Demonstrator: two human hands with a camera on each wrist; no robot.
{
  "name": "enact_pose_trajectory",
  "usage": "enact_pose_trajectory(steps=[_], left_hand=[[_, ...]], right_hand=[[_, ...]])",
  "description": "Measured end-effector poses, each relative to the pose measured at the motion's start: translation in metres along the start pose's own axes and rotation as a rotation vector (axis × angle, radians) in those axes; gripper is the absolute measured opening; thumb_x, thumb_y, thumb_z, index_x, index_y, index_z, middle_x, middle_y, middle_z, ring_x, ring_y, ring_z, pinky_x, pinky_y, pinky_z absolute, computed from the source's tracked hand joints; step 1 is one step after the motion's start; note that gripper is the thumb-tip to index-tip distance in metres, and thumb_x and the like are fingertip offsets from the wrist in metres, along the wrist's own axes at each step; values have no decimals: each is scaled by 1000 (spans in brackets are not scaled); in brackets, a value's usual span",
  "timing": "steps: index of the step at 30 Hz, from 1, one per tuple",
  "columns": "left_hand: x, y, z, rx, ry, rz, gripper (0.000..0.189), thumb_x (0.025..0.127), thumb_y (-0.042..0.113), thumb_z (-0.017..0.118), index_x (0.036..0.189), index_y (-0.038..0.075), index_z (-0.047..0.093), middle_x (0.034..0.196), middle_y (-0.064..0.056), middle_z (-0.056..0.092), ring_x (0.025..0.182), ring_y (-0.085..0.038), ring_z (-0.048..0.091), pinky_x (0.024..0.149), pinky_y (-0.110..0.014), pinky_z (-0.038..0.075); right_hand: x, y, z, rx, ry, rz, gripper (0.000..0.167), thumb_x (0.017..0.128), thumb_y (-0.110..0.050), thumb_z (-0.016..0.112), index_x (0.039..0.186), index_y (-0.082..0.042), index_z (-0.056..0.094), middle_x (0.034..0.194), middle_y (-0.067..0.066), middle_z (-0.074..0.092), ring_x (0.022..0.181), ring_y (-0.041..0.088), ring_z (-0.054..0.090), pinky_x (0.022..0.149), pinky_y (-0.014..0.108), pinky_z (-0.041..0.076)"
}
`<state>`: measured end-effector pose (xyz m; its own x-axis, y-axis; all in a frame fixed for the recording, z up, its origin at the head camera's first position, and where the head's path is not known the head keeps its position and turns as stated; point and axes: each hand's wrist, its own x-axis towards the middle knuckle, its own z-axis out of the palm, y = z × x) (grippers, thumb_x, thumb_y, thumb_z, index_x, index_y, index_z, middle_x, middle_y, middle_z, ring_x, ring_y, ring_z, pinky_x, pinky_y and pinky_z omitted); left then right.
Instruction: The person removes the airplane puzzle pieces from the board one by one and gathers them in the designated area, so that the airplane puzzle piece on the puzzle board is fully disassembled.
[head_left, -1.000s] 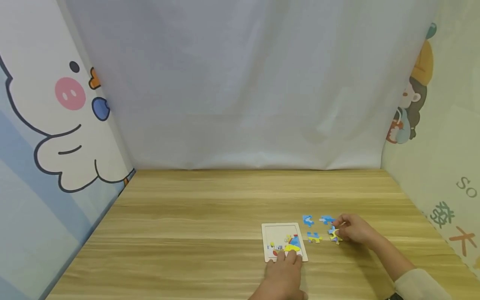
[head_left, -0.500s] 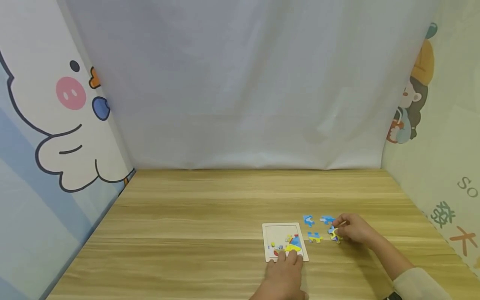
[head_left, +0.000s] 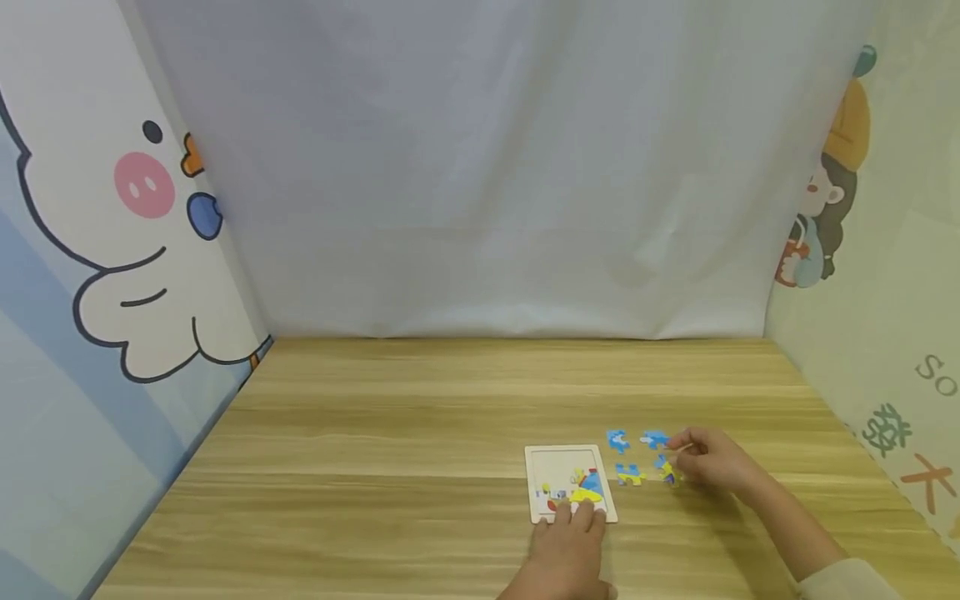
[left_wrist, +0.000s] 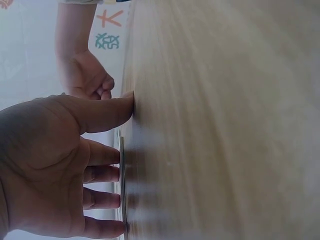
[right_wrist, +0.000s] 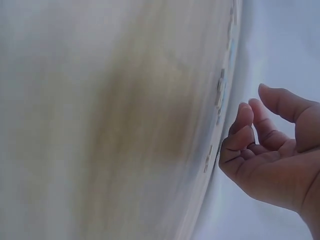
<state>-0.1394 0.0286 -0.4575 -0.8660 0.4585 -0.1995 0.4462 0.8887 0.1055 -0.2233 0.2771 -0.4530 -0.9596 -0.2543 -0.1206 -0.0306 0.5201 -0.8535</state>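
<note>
A square puzzle board with a pale frame lies on the table, its colourful fitted pieces showing toward the bottom and right. My left hand rests its straight fingertips on the board's near edge; in the left wrist view the thumb reaches down to the table beside it. Right of the board lie a blue-and-yellow puzzle piece and two blue-and-white pieces, one left and one right. My right hand is over another blue-and-yellow piece, partly hiding it. In the right wrist view its fingers curl loosely, thumb apart, nothing between them.
The wooden table reaches back to a grey-white curtain. Printed cloths flank it, with a white cartoon duck on the left and a cartoon figure on the right.
The puzzle piece under my right hand has turned a little, and the hand has drawn slightly to the right. My left hand keeps its place on the board.
</note>
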Motion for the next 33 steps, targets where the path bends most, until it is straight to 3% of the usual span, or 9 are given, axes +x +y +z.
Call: enact_pose_trajectory(steps=[9,15,19,27,33], left_hand=[[4,1,3,39,-20,-7,84,71,61,69,141,25,39,142,11,32,128,-19,33,93,-40,41],[5,3,6,57,-23,-30,81,70,62,69,138,27,42,139,12,36,125,-17,36,91,-40,42],[6,2,7,69,-19,-41,81,69,62,69,138,28,43,138,13,37,124,-17,37,90,-40,42],[5,1,3,32,-35,-15,83,69,60,71,139,25,42,141,10,34,127,-20,35,92,-41,42],[5,1,3,12,-64,-5,85,70,59,69,141,22,40,143,8,31,129,-22,32,94,-43,41]], right_hand=[[-8,-6,8,102,-80,-57,39,90,-9,58,117,16,45,88,13,54,73,18,49,59,24,45],[-6,-13,24,98,-35,-72,38,88,-7,61,116,15,48,86,11,56,69,15,49,56,24,43],[-3,-19,33,84,-29,-94,37,87,-6,61,115,14,49,90,14,58,80,21,54,63,27,47],[0,-25,49,68,-27,-94,36,87,-7,60,115,12,49,92,13,55,82,22,53,68,28,48],[4,-26,66,38,46,-84,34,87,-7,61,115,9,52,89,9,54,79,21,52,66,28,46]])
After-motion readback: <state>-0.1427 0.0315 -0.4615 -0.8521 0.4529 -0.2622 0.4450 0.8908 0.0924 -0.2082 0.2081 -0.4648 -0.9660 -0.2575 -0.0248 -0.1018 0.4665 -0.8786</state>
